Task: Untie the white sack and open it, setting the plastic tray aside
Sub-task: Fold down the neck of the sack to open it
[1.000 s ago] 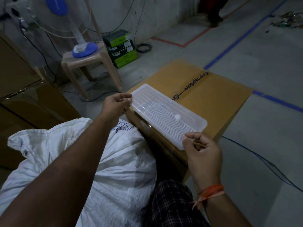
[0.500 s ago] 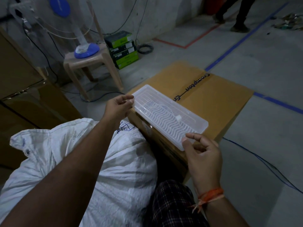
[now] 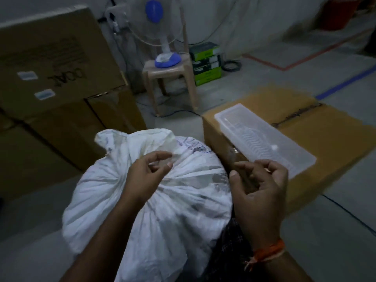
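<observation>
Hovering empty and loosely curled over the white sack [image 3: 154,200], left hand [image 3: 145,176] and right hand [image 3: 262,192] must next loosen its tie; plastic tray [image 3: 264,139] rests centre-right.

Left hand [image 3: 145,176] reaching forward, fingers loosely curled, holding nothing, right hand [image 3: 262,192] beside it, fingers loosely curled, empty too

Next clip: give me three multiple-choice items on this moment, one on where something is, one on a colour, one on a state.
1. Where is the plastic tray?
A. on the cardboard box
B. inside the sack
C. on the stool

2. What colour is the fan's base?
A. red
B. blue
C. green

3. What state is the white sack in?
A. cut open
B. emptied flat
C. still gathered shut

Key: 1 A, it lies flat on the box top; 2 B, blue on the stool; 3 C, the neck is still bunched, both hands empty.
</observation>
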`<action>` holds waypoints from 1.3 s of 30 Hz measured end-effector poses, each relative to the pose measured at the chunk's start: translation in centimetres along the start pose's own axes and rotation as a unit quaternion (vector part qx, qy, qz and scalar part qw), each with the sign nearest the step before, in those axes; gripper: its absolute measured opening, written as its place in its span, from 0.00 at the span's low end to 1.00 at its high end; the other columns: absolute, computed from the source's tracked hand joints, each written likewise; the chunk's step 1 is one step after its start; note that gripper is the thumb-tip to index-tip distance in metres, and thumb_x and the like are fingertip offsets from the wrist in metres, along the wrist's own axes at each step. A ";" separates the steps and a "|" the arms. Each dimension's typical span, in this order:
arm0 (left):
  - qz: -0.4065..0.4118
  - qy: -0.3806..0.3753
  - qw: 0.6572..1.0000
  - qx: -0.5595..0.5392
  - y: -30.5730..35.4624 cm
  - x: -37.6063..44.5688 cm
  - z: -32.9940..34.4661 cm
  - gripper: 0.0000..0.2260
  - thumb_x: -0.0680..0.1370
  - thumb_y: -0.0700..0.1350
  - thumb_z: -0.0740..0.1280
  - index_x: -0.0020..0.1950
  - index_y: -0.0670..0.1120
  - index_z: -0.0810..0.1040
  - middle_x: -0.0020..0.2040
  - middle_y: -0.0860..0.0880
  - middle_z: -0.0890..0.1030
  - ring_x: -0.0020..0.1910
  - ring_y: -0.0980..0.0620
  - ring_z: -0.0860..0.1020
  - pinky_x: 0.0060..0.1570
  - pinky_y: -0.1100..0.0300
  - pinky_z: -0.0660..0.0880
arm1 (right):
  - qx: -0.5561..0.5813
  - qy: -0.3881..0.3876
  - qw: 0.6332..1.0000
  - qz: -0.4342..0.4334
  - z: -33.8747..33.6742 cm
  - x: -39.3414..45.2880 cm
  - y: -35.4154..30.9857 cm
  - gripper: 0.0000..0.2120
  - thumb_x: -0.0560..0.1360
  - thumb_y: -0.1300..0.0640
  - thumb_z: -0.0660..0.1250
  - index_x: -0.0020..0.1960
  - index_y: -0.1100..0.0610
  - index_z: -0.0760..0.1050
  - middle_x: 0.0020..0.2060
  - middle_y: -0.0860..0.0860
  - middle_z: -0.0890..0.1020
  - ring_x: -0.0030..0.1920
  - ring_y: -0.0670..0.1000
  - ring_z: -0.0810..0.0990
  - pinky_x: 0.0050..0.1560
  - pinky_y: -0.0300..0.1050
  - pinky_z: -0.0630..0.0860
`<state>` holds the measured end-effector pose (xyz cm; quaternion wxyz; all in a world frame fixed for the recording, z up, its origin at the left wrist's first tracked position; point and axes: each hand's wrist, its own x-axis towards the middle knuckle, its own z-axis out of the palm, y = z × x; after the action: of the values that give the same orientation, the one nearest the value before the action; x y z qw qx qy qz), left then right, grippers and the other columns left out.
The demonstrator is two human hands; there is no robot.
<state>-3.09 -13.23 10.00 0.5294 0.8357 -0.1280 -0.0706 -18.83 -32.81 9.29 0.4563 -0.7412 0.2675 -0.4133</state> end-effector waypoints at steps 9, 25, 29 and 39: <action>-0.054 0.104 0.993 0.007 -6.6 -7.3 -8.9 0.09 0.79 0.44 0.77 0.56 0.56 0.88 0.57 0.56 0.89 0.50 0.57 0.87 0.55 0.56 0.85 | 0.048 -0.238 0.969 -0.043 8.9 -5.5 -2.3 0.11 0.72 0.62 0.77 0.48 0.46 0.84 0.51 0.49 0.74 0.50 0.42 0.76 0.48 0.38 0.75; -0.022 0.173 0.980 0.098 -10.0 1.9 -10.1 0.15 0.79 0.45 0.76 0.66 0.55 0.84 0.68 0.52 0.82 0.61 0.53 0.83 0.58 0.56 0.83 | 0.054 -0.314 0.946 -0.060 23.3 -2.0 -1.4 0.11 0.75 0.59 0.74 0.53 0.45 0.85 0.48 0.48 0.82 0.50 0.49 0.82 0.57 0.54 0.80; -0.018 0.164 0.976 0.142 -12.5 4.0 -9.6 0.16 0.79 0.48 0.76 0.66 0.58 0.84 0.68 0.52 0.80 0.61 0.53 0.82 0.59 0.55 0.84 | 0.008 -0.346 0.927 -0.145 26.6 -1.7 -0.3 0.12 0.75 0.55 0.74 0.57 0.46 0.85 0.49 0.47 0.81 0.54 0.51 0.78 0.56 0.43 0.74; -0.033 0.115 0.979 0.168 -16.4 4.5 -9.3 0.19 0.75 0.48 0.80 0.65 0.57 0.84 0.49 0.51 0.85 0.45 0.56 0.84 0.52 0.59 0.83 | -0.173 -0.449 0.861 -0.167 29.4 -0.9 2.0 0.22 0.71 0.46 0.76 0.65 0.44 0.81 0.50 0.49 0.79 0.55 0.55 0.78 0.59 0.47 0.72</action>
<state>5.88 0.16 -0.75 0.3903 0.9188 -0.0490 0.0314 5.85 -19.64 0.09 0.3153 -0.9471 -0.0265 -0.0529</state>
